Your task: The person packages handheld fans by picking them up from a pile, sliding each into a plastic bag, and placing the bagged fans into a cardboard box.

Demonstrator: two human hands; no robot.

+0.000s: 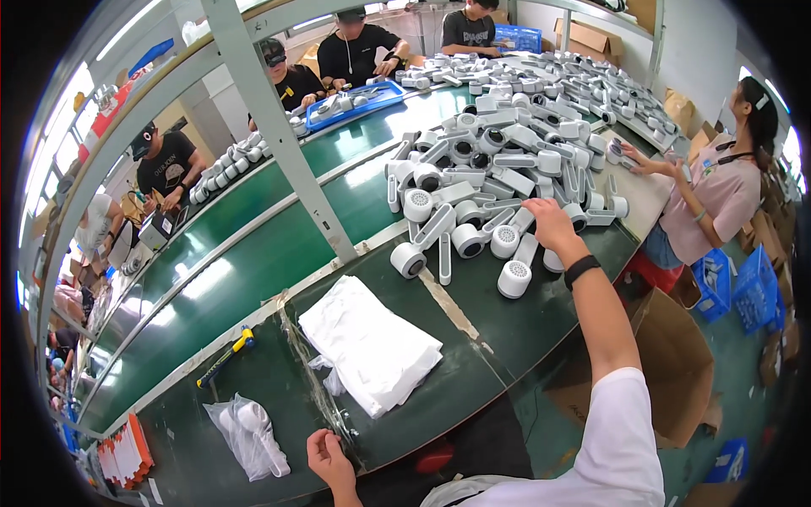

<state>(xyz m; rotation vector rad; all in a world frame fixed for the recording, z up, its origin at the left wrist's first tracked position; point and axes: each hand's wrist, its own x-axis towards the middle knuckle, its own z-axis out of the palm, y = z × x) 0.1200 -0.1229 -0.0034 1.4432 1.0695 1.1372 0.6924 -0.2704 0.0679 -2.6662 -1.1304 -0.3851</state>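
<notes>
My right hand (553,226) reaches into a big heap of white-and-grey handheld devices (511,176), each with a round head and a slim handle. Its fingers are closed on one device at the near side of the heap; the hand partly hides it. Several devices there show perforated round heads, such as the front one (514,279). Close to the table's near edge, my left hand (331,460) has loosely curled fingers, with nothing visible in them. A bagged white device (249,437) lies to its left, and a stack of white plastic bags (367,345) lies beyond it.
A yellow-and-black hammer (226,357) lies on the green table (456,393). Orange-and-white boxes (125,452) stand at the left end. A metal post (283,139) rises beyond the bags. A co-worker (718,182) handles devices at the right, above a cardboard box (667,363); others sit across the conveyor.
</notes>
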